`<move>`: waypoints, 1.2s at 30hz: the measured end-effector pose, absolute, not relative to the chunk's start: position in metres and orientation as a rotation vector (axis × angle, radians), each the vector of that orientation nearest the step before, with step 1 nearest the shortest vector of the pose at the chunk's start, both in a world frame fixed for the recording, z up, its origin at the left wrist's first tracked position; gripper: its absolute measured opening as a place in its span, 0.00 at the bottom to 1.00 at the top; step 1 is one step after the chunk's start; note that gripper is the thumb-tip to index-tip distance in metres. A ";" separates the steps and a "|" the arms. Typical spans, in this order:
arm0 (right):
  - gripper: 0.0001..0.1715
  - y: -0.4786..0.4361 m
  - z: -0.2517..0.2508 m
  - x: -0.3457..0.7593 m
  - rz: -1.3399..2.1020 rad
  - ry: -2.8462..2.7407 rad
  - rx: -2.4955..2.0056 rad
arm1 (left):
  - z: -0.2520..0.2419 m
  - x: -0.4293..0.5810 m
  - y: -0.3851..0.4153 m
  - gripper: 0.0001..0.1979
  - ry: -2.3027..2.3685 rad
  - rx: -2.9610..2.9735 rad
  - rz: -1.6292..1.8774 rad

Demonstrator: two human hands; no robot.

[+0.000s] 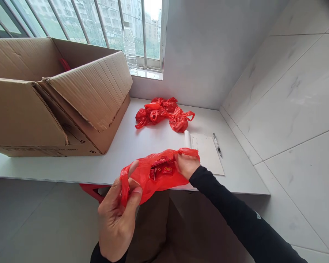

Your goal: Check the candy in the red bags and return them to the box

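A thin red plastic bag (pixel 159 186) is stretched between my two hands at the table's front edge, its mouth spread. Inside it lie small red wrapped packets (pixel 167 170) with yellow print. My left hand (pixel 120 212) grips the bag's left handle, the loop passing round the fingers and the thumb on the near side. At the other end, my right hand (pixel 186 165) reaches into the bag's mouth, its fingers curled and partly covered by the red plastic. Whether those fingers also hold a packet is hidden.
On the white table (pixel 115 164) stands a big open cardboard box (pixel 82 98) at left. Several knotted red bags (pixel 164 113) lie near the wall. An open notepad (pixel 205 149) and a pen (pixel 217 145) are at right. A water bottle (pixel 129 47) stands on the windowsill.
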State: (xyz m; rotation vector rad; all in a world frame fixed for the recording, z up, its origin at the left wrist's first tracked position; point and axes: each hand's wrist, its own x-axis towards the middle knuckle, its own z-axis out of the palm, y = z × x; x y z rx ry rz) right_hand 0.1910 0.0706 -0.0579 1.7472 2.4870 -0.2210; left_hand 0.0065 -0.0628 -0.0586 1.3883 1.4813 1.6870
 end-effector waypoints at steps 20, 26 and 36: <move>0.25 0.057 -0.060 0.166 -0.533 2.869 1.356 | -0.056 0.011 -0.073 0.04 1.507 1.311 1.714; 0.22 0.062 -0.077 0.155 -0.580 2.868 1.437 | -0.057 0.006 -0.076 0.12 1.593 1.247 1.740; 0.15 0.066 -0.059 0.171 -0.718 2.892 1.652 | -0.044 0.002 -0.064 0.14 1.536 1.194 1.765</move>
